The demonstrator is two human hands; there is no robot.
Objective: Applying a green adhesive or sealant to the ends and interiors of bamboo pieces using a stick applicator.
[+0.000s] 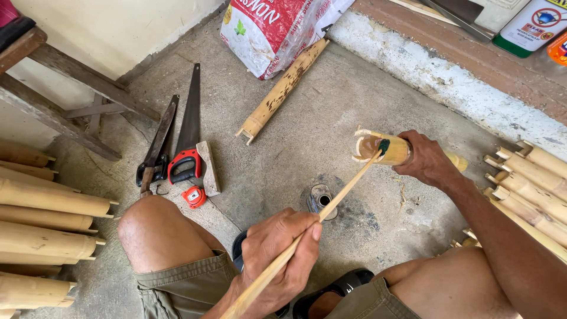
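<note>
Stacked at the far left: cut bamboo lengths [47, 224], with 2 saws [177, 136] and a small red tape measure [194, 197] on the concrete floor [307, 118] beyond the left knee. Closed fully around the near end of a thin bamboo stick [331, 204]: the left hand [283, 254], stick running up and to the right, dark-coated tip touching the notched mouth of a short bamboo tube [384, 149], directly above a small open tin [321, 201] on the floor. Wrapped shut round that tube's middle, at right: the right hand [428, 159], the nearer hand to it, long axis near level, open notched end pointing left toward the stick, more cut bamboo [531, 183] at far right.
</note>
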